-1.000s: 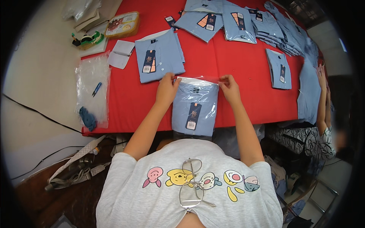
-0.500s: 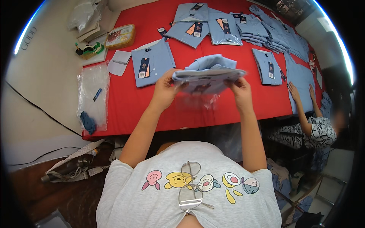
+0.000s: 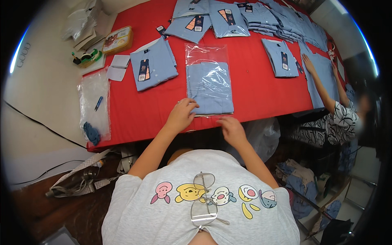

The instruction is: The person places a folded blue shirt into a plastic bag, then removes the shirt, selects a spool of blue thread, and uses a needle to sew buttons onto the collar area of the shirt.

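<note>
A folded light-blue shirt (image 3: 210,85) lies inside a clear plastic bag (image 3: 206,52) near the table's front edge, back side up. The bag's far end extends past the shirt, flat and see-through. My left hand (image 3: 181,115) rests at the near left corner of the shirt, fingers loosely bent and apart. Just off the near right corner is my right hand (image 3: 233,130), its fingers pointing left, slightly curled and holding nothing visible. To the left lies another folded shirt (image 3: 163,65) with a dark hang tag (image 3: 143,70).
A red cloth (image 3: 253,98) covers the table. More folded shirts (image 3: 230,22) lie at the back. On the left are plastic bags (image 3: 92,110), a blue pen-shaped tool (image 3: 99,103), a notepad (image 3: 118,67) and a tape dispenser (image 3: 90,58). A co-worker's hands (image 3: 310,64) press a shirt at right.
The bagged shirt, held up in both hands before, now lies flat on the table. My hands have let go and moved down towards its near edge.
</note>
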Demonstrator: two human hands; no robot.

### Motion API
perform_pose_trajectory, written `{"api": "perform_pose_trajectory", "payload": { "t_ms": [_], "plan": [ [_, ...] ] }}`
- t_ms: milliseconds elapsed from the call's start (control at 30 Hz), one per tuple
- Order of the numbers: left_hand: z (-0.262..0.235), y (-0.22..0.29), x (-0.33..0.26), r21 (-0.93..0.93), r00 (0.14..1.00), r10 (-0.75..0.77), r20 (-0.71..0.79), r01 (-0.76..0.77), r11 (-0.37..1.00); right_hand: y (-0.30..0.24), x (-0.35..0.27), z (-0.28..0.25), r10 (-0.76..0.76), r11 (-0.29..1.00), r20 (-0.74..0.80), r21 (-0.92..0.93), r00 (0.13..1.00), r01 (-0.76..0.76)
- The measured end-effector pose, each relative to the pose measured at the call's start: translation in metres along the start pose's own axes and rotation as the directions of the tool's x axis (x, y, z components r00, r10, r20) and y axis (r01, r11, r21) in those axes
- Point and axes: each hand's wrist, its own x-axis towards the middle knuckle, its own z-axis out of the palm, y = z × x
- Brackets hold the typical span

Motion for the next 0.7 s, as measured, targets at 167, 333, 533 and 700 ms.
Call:
{"api": "perform_pose_trajectory", "payload": {
  "t_ms": [167,333,533,700],
  "plan": [
    [0.050,0.012,0.029,0.216,0.971,0.230,0.058,-0.237,0.947,-0.010,0.003,0.040,-0.140,0.949,0.163,-0.258,0.977,0.179],
    [0.059,0.006,0.042,0.288,0.978,0.182,0.097,-0.203,0.936,-0.008,-0.008,0.043,-0.111,0.907,0.250,-0.369,0.962,0.201],
    [0.044,-0.001,0.045,0.245,0.993,0.099,0.068,-0.113,0.963,-0.004,-0.005,0.038,-0.125,0.974,0.135,-0.174,0.983,0.147],
    [0.048,-0.022,0.041,0.187,0.990,0.082,0.117,-0.103,0.977,-0.014,0.021,0.024,0.105,0.993,-0.251,0.080,0.962,-0.088]
  ]
}}
